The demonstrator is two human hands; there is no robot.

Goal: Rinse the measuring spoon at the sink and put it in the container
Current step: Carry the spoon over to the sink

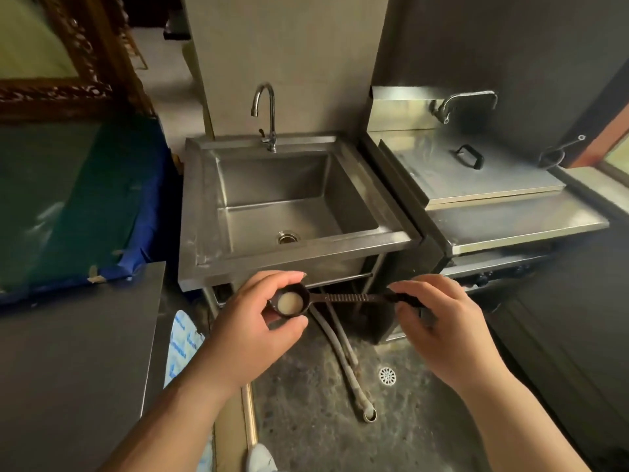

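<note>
Head view: two bare hands were held near the camera, in front of a steel sink (204, 212). Measuring spoon (343, 298): dark, long-handled, held level above the floor, just nearer than the sink's front edge; its bowl held a pale residue. Left hand (258, 321): grip closed around the bowl of the spoon, thumb below and fingers curled over the far rim. Right hand (442, 321): grip pinched shut on the handle's right end. Sink: basin dry-looking, drain (288, 238) at its near side, curved tap (267, 114) at the far rim, no water running. Right of the sink: a steel table (510, 223) carrying a flat lid with a black handle (469, 156), and a second tap (456, 103) beyond it. Floor below: two pale hoses (343, 359) and a round white drain cover (387, 375).
</note>
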